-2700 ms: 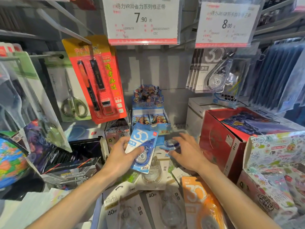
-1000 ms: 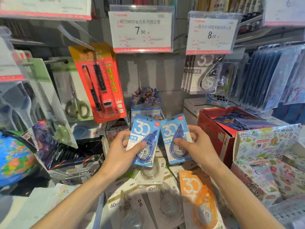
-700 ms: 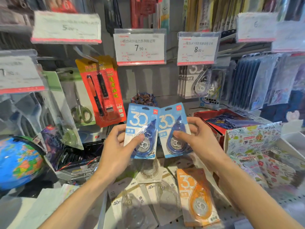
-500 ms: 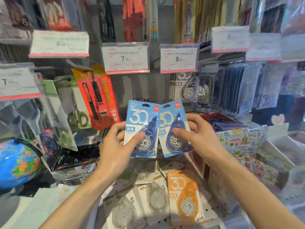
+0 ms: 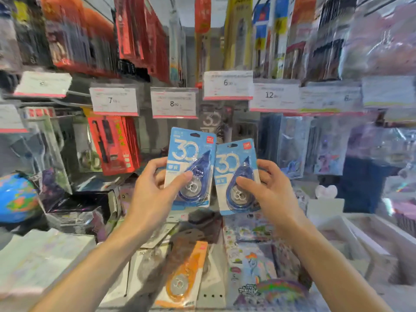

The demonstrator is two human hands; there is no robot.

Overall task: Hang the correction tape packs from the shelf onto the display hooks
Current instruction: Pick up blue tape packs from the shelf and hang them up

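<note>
Pegboard wall is blurred, so pick your hook under the price tags (image 5: 174, 104) first: left hand (image 5: 155, 194) pinches one blue correction tape pack (image 5: 191, 167), right hand (image 5: 270, 192) the other pack (image 5: 236, 179), both raised mid-air; lead each with its hang hole.

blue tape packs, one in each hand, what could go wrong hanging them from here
1. Both hands are full: the left hand holds one blue pack, the right hand the other, so neither can steady a hook.
2. The packs' edges appear to meet; threading one could knock the other.
3. The price tags may hide the hook tips.
</note>
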